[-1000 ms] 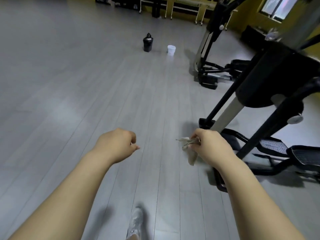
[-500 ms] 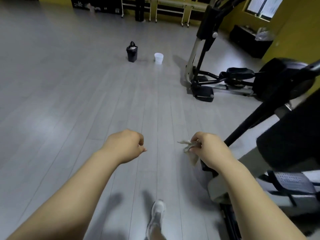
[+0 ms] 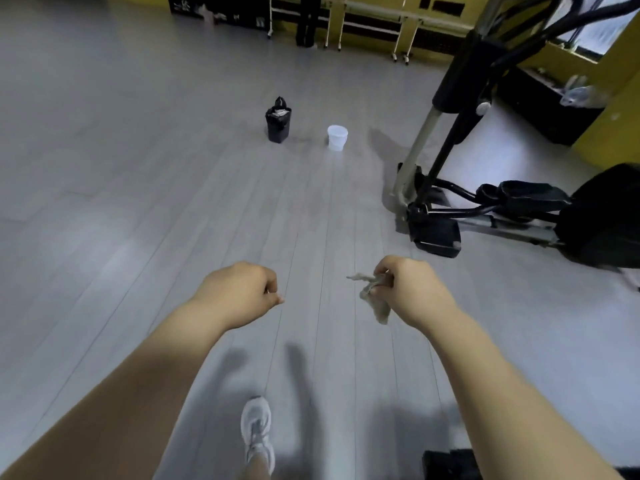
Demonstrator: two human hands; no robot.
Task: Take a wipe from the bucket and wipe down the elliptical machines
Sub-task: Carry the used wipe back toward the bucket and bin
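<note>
1. Where your right hand (image 3: 412,292) is held out in front of you, its grip is clenched round a crumpled greyish-beige wipe (image 3: 375,301). One end pokes out toward your left and the rest hangs below the fingers, in the air above the floor.
2. Your left hand (image 3: 239,292) is level with it and apart from it. Its grip is curled into a fist, thumb against the forefinger, with nothing in it.
3. Between your forearms and lower down, one pale grey sneaker (image 3: 257,431) stands on the grey plank floor (image 3: 138,202).
4. Ahead to your right stands a black and silver elliptical machine (image 3: 519,197), well apart from both hands. Its pedals sit low and its mast runs out of the top of the view.
5. Farther ahead on the floor, left of that machine, sits a small white plastic bucket (image 3: 337,137). Near it on its left is a black bag-lined bin (image 3: 278,121) with pale crumpled material at its mouth.
6. A dark piece of equipment (image 3: 446,462) cuts into the bottom edge beside your right forearm; you cannot tell what it is.
7. Pale rail frames on casters (image 3: 367,26) line the far yellow wall (image 3: 609,109).
</note>
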